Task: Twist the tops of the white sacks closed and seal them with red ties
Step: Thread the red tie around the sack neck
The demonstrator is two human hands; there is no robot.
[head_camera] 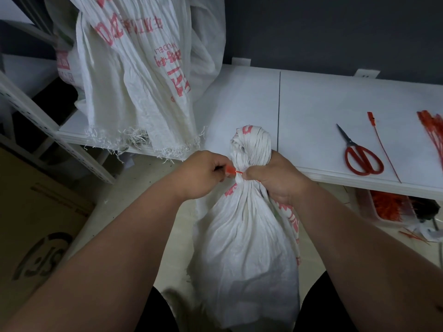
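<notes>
White table bearing scissors, red ties, empty sacks

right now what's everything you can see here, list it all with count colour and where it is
filled sack: 1, white with red print, on the floor between the arms, neck twisted
red tie: 1, red, around the sack's neck
empty sacks: a pile, count unclear, white with red print, hanging over the table's left end
table: 1, white, across the back
scissors: 1, red handles, on the table at right
loose tie: 1, red, on the table beside the scissors
tie bundle: 1, red, table's right edge
tray of ties: 1, red ties, under the table
cardboard box: 1, brown, lower left
left hand: pinches the tie's end
right hand: grips the sack's neck
</notes>
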